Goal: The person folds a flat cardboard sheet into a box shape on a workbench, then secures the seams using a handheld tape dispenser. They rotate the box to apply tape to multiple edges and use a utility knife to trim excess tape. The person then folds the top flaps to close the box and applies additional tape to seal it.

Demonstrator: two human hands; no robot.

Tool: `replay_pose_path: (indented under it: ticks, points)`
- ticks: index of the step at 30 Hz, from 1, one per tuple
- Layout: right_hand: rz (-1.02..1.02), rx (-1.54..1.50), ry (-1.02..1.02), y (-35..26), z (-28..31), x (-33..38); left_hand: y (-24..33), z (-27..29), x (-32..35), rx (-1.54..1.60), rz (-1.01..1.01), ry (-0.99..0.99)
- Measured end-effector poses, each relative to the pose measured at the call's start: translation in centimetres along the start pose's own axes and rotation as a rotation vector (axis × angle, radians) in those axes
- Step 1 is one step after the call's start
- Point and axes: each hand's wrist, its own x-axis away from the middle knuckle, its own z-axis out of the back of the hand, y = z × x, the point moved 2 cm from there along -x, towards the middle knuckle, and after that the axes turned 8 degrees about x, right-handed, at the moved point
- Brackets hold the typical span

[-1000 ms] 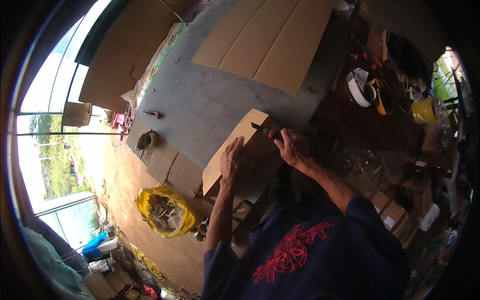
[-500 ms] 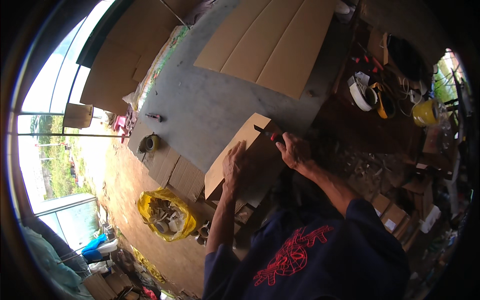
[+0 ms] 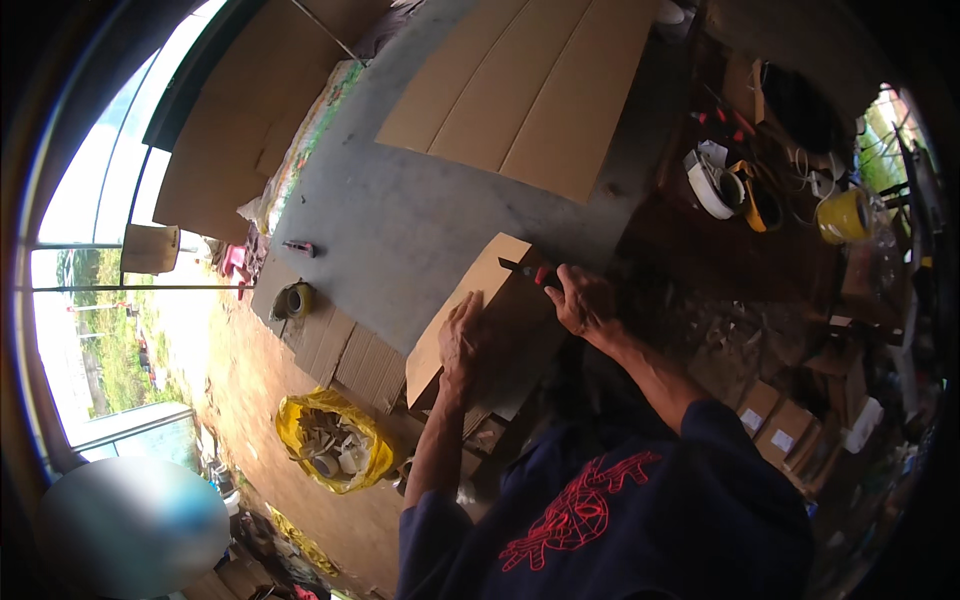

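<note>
A narrow piece of cardboard point(image 3: 455, 315), which looks like a folded box, lies slanted at the near edge of the grey table. My left hand point(image 3: 461, 338) rests on its upper face with the fingers stretched out, so it is open. In my right hand point(image 3: 585, 300) is a utility knife point(image 3: 543, 275) with a red and black handle, the fingers closed around it. Its dark blade points left, over the far end of the cardboard. Whether the blade touches the cardboard I cannot tell.
Large creased cardboard sheets point(image 3: 510, 90) lie on the table point(image 3: 390, 220) beyond. Another small cutter point(image 3: 300, 248) and a tape roll point(image 3: 293, 300) are at the left. A yellow bag point(image 3: 335, 440) of scraps stands below. Tape rolls point(image 3: 715, 185) fill the right-hand surface.
The whole view has shifted slightly. A blurred round pale-blue shape now covers the lower left corner. Hands, knife and cardboard keep nearly the same places relative to each other.
</note>
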Motion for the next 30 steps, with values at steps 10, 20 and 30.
replay_pose_path:
  ticks: [10,20,30]
  points:
    - [-0.668,-0.068,-0.048,18.9,-0.4,8.9,-0.3,0.7,0.8,-0.088,-0.087,0.003]
    - [-0.432,-1.215,-0.042,11.1,-16.3,3.5,-10.1,-0.6,22.8,0.369,0.793,0.739]
    - [-0.312,-0.621,-0.139,4.7,-3.5,1.5,-8.2,5.1,18.7,0.568,0.736,0.602]
